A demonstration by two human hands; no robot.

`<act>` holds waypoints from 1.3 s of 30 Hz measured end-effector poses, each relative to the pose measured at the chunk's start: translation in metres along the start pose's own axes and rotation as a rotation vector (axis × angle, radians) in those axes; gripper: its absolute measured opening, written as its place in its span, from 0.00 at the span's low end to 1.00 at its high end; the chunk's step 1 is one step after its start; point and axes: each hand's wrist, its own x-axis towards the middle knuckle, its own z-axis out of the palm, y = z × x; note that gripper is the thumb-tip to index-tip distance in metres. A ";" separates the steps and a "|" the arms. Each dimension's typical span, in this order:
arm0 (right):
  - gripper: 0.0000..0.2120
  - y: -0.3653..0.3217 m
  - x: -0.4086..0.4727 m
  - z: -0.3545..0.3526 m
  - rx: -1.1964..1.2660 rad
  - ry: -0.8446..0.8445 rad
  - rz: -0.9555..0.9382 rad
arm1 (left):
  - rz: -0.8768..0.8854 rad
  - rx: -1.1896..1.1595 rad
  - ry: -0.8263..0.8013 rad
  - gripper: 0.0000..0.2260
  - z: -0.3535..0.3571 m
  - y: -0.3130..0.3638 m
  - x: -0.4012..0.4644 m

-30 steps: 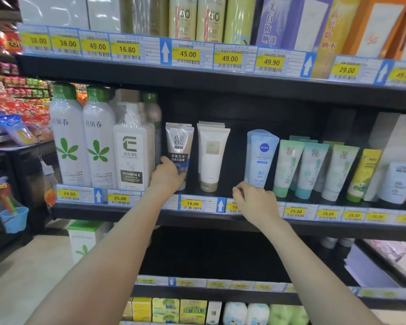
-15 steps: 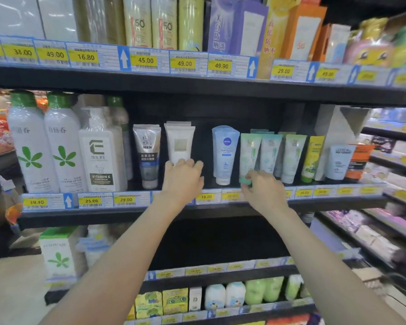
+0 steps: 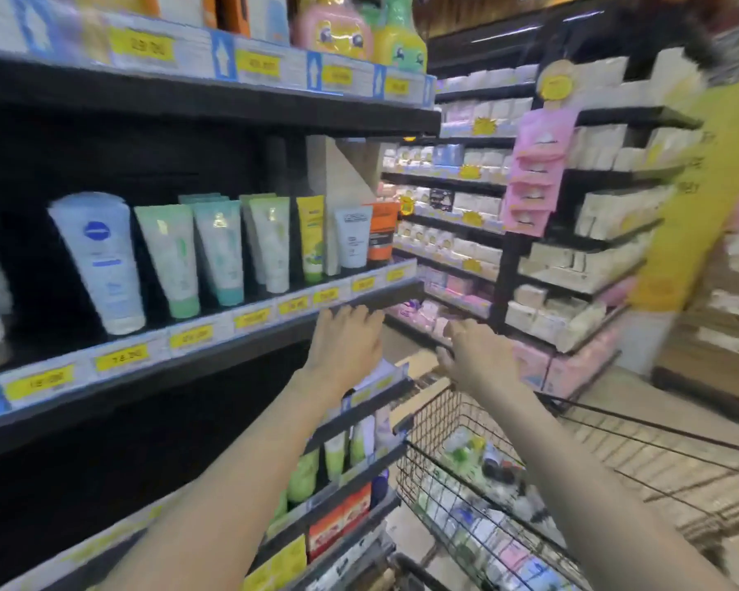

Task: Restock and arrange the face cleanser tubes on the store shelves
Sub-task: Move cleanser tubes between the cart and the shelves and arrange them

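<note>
Both hands are leaving the row of standing face cleanser tubes (image 3: 214,253) and swinging right, away from the black shelf edge with yellow price tags (image 3: 248,330). The left hand (image 3: 345,347) is hovering just below that edge, the right hand (image 3: 478,360) beyond its end, above the black wire trolley (image 3: 530,484); both are loosely spread, holding nothing. Probably more stock is being fetched. Motion blur is smearing labels, and the trolley's contents are unreadable.
</note>
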 end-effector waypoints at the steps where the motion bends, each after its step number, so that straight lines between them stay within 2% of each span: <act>1: 0.16 0.020 -0.004 0.005 -0.008 -0.019 0.027 | 0.034 -0.020 -0.008 0.14 0.009 0.019 0.009; 9: 0.17 0.148 -0.033 0.067 0.007 -0.271 0.231 | 0.152 -0.194 -0.208 0.12 0.094 0.152 0.060; 16: 0.15 0.212 -0.052 0.143 0.182 -0.463 0.444 | 0.264 -0.218 -0.477 0.13 0.173 0.215 0.082; 22: 0.16 0.236 -0.070 0.225 0.320 -0.678 0.625 | 0.306 -0.198 -0.702 0.19 0.267 0.234 0.103; 26: 0.18 0.241 -0.070 0.284 0.381 -0.788 0.720 | 0.327 -0.164 -0.844 0.16 0.340 0.239 0.111; 30: 0.15 0.243 -0.069 0.351 0.460 -0.914 0.888 | 0.347 -0.159 -0.997 0.14 0.412 0.244 0.120; 34: 0.16 0.244 -0.067 0.411 0.590 -0.996 1.039 | 0.332 -0.176 -1.159 0.15 0.472 0.248 0.122; 39: 0.23 0.242 -0.069 0.466 0.739 -1.025 1.263 | 0.253 -0.239 -1.264 0.15 0.527 0.257 0.124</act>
